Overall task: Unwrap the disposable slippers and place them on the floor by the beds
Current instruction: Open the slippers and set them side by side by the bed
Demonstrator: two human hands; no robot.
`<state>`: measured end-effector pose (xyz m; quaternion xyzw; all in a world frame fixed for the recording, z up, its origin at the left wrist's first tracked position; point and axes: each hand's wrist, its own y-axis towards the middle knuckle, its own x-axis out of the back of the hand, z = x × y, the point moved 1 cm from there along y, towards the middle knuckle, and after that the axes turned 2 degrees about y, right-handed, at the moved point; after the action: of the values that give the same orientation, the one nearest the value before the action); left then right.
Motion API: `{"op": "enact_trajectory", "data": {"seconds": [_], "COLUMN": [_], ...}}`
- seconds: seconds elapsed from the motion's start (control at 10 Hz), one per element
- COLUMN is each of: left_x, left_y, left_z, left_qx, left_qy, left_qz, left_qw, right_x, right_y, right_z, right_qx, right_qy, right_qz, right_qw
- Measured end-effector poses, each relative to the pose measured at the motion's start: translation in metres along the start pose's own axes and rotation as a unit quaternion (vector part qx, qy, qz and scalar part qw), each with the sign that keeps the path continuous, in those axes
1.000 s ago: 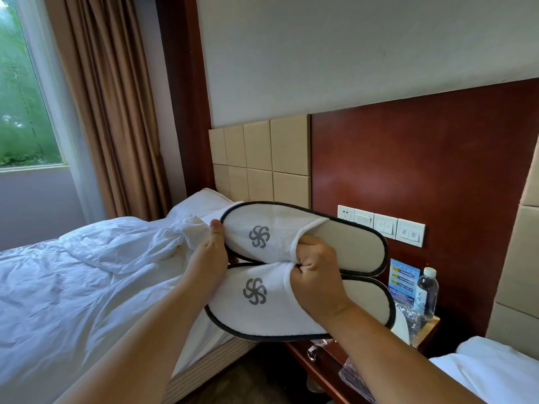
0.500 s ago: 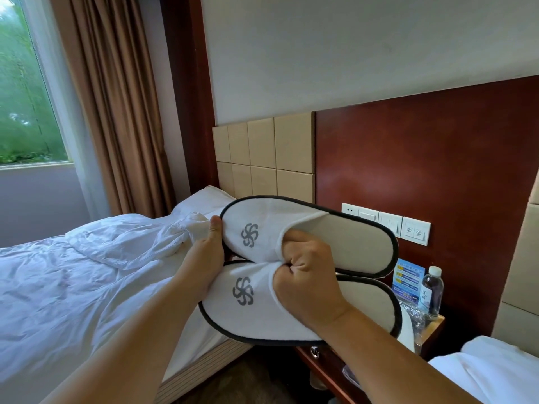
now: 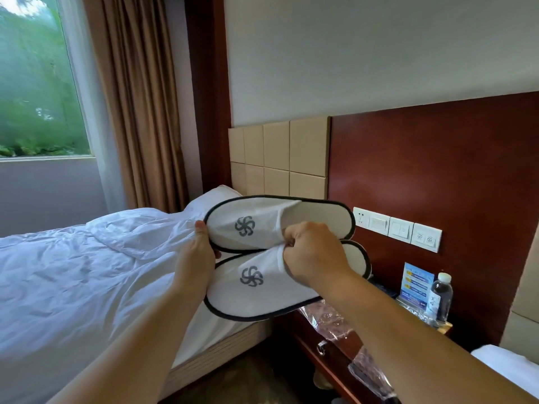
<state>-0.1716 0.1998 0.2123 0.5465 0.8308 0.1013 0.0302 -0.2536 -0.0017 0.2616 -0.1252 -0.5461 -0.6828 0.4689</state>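
Observation:
Two white disposable slippers with black trim and grey pinwheel logos are held side by side in the air above the gap between bed and nightstand. The upper slipper (image 3: 256,221) lies just above the lower slipper (image 3: 262,287). My left hand (image 3: 198,255) holds their toe ends, thumb on the upper one's rim. My right hand (image 3: 313,252) grips the open edges of both uppers in curled fingers. The clear plastic wrapper (image 3: 329,319) lies crumpled on the nightstand below.
A bed with a white duvet (image 3: 73,275) fills the left. The wooden nightstand (image 3: 326,354) carries a water bottle (image 3: 440,297) and a blue card (image 3: 414,282). Carpet floor (image 3: 239,383) shows between them. A second bed's corner (image 3: 507,365) is at right.
Both hands and the slippers have drifted slightly left and lower in the view as my head turned; the grip on the slippers is unchanged.

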Motion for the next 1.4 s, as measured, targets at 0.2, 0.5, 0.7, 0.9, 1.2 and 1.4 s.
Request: {"op": "enact_trajectory", "data": {"seconds": [0.2,0.5,0.7,0.9,1.2,1.4], "left_x": [0.034,0.114,0.197,0.222,0.194,0.175], "left_y": [-0.013,-0.025,-0.044,-0.086,-0.085,-0.054], "left_z": [0.012,0.041,0.038,-0.012,0.003,0.029], "left_qx": [0.012,0.099,0.053,-0.181,-0.302,-0.238], "left_qy": [0.032,0.134,0.174,0.424,0.600,0.625], "left_qz": [0.075,0.064,-0.074,0.013,0.187,0.263], "left_qw": [0.997,0.984,0.981,0.887,0.717,0.695], "right_x": [-0.008,-0.053,-0.084,-0.095,-0.103,-0.121], "right_y": [0.002,0.010,0.020,0.009,-0.026,-0.047], "right_z": [0.014,0.069,0.104,0.129,0.146,0.110], "right_qx": [-0.136,-0.184,-0.093,-0.165,0.070,0.083], "right_qy": [0.064,0.340,0.187,0.234,0.056,0.018], "right_qz": [0.081,0.249,0.326,0.360,0.428,0.412], "right_qw": [0.985,0.888,0.922,0.888,0.899,0.907]}}
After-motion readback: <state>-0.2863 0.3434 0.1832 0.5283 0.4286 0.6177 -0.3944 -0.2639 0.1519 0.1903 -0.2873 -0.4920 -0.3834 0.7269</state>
